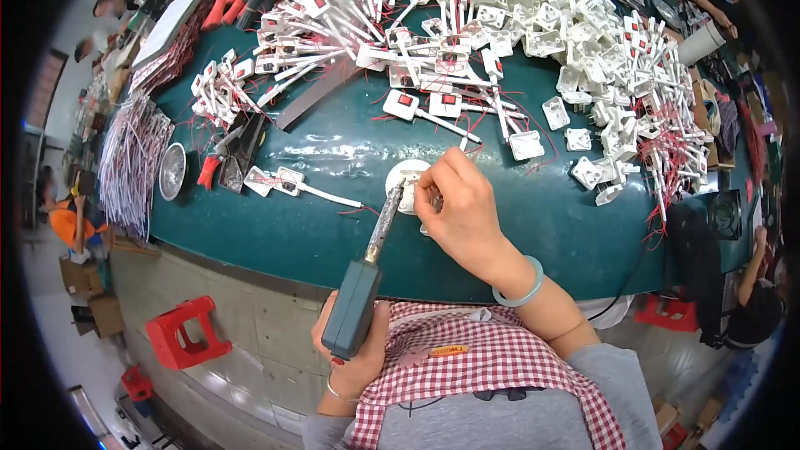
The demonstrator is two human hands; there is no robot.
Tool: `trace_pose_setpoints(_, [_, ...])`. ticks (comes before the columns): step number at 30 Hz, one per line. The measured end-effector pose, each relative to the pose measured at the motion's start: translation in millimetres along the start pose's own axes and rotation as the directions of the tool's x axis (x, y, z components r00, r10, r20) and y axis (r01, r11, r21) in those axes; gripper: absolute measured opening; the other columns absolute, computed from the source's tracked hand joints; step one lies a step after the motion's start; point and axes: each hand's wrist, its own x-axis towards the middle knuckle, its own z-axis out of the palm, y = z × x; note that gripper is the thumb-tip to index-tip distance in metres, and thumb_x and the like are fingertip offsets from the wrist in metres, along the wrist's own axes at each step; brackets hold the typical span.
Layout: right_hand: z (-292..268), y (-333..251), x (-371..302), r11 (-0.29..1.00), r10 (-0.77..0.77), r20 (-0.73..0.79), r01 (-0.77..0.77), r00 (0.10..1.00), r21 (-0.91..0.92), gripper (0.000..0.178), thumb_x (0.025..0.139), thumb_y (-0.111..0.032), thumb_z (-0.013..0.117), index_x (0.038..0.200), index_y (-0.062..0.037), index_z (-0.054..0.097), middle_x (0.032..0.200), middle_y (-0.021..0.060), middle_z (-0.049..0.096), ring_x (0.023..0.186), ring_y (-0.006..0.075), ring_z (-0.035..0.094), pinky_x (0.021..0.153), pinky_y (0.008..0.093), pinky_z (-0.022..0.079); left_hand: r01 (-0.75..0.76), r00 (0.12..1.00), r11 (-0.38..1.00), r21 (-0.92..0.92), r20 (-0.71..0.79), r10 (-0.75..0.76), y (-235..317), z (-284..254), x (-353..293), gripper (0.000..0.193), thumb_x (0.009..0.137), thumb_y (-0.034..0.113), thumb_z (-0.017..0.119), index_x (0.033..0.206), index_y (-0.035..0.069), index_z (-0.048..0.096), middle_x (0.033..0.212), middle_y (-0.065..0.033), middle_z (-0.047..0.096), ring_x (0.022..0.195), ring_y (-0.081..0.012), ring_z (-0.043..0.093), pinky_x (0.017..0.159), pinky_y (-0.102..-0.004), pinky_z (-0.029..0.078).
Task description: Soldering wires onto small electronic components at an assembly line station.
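My left hand [358, 367] is wrapped around the dark grey-green handle of a soldering gun [352, 310]. Its long, stained metal barrel points away from me, and the tip reaches a white plastic piece on a round white base [395, 177]. Close against the right of that piece, my right hand [462, 210] is closed in a pinch. What its fingertips grip is hidden; a thin white end sticks up behind the knuckles. To the left lies a white plug housing [289, 181] with a white tube and red wires.
Heaps of white switch assemblies [400, 105] and empty white housings [546, 37] cover the far side of the green table [333, 237]. A metal bowl [172, 172], a bundle of white wires [129, 162] and red-handled pliers [209, 172] lie left. Other people work nearby; a red stool [185, 329] stands below.
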Motion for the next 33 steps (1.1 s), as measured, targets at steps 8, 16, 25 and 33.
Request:
trace_pose_setpoints(8, [0,-1,1,1.000,0.000,0.008,0.000,1.000,-0.003,0.016,0.073,0.006,0.068,0.077,0.0012,0.054,0.084,0.0144,0.051,0.076,0.0337,0.058,0.064,0.0442,0.049,-0.008,1.000,1.000,0.029,0.008,0.008,8,3,3,0.012,0.082,-0.001,0.074,0.091,-0.003,0.066,0.080,-0.0084,0.062,0.064,-0.0169,0.060,0.057,-0.0296,0.046])
trace_pose_setpoints(16, [-1,-1,2,1.000,-0.018,0.008,0.019,1.000,-0.015,0.016,0.073,0.006,0.068,0.077,0.0015,0.053,0.083,0.0147,0.051,0.077,0.0343,0.057,0.065,0.0449,0.049,-0.039,0.999,0.996,0.079,0.021,0.038,9,2,2,0.013,0.082,0.000,0.075,0.091,-0.003,0.066,0.081,-0.0091,0.062,0.066,-0.0177,0.060,0.058,-0.0301,0.047])
trace_pose_setpoints(25, [0,0,3,1.000,-0.023,0.016,0.023,1.000,-0.002,0.017,0.072,0.006,0.068,0.077,0.0005,0.053,0.083,0.0142,0.051,0.077,0.0345,0.058,0.065,0.0447,0.049,0.014,0.999,1.000,-0.001,-0.047,-0.014,-10,-4,-13,0.016,0.079,0.001,0.077,0.091,-0.002,0.067,0.079,-0.0103,0.061,0.064,-0.0223,0.060,0.058,-0.0323,0.048])
trace_pose_setpoints(33, [-1,0,1,1.000,0.005,0.022,-0.005,1.000,-0.008,0.016,0.071,0.006,0.069,0.076,-0.0001,0.054,0.083,0.0134,0.052,0.076,0.0329,0.058,0.064,0.0438,0.049,-0.021,0.999,0.999,-0.047,-0.045,0.019,0,2,-2,0.015,0.079,0.000,0.076,0.091,-0.002,0.067,0.080,-0.0102,0.062,0.065,-0.0211,0.061,0.058,-0.0320,0.048])
